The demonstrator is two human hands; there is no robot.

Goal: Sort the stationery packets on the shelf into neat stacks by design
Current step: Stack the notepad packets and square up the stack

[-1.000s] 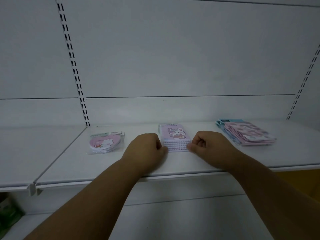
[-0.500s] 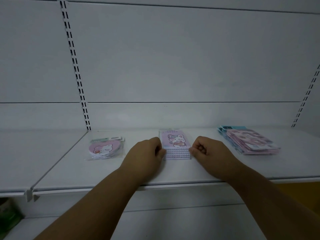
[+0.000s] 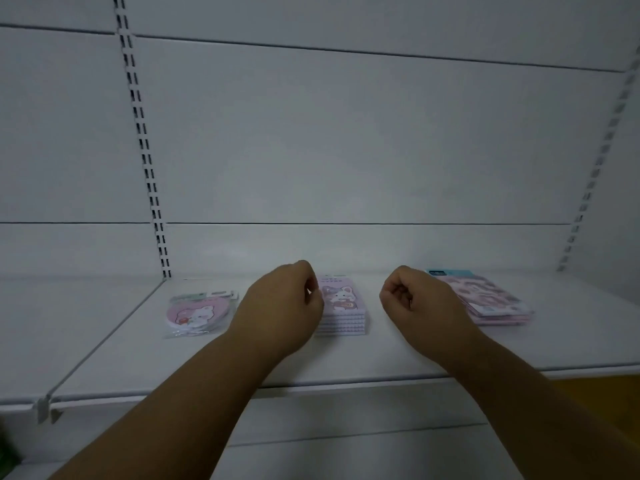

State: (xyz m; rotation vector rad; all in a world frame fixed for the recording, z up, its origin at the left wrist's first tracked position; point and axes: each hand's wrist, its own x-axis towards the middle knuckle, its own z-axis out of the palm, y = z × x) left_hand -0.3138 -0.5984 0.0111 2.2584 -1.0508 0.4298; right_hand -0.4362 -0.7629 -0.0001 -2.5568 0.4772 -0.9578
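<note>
A: Broadly, start with the biggest item. What carries the goods?

B: A white shelf [image 3: 346,362], largely bare. Three groups lie on it, well apart from one another, in a row from left to right.

A: The groups, by size?

B: Largest is the wide pink stack [image 3: 485,299] on the right, slightly fanned, so not quite square. Next, the bagged round pads [image 3: 199,315] on the left, in a loose clear wrapper. Smallest in footprint is the purple pad stack [image 3: 343,306] at centre, several deep and squared up.

A: The hands?

B: The left hand [image 3: 280,306] is loosely curled just beside the centre stack's left edge; I cannot tell whether it touches. The right hand [image 3: 426,306] is curled too, with a clear gap to that stack, and covers the near corner of the pink stack. Neither grip has anything in it.

A: Handling?

B: In my judgement, all light. The centre pads look stiff enough to square by pressing both long sides. The plastic-wrapped items probably slide easily; take them by the edges, not the slack film.
</note>
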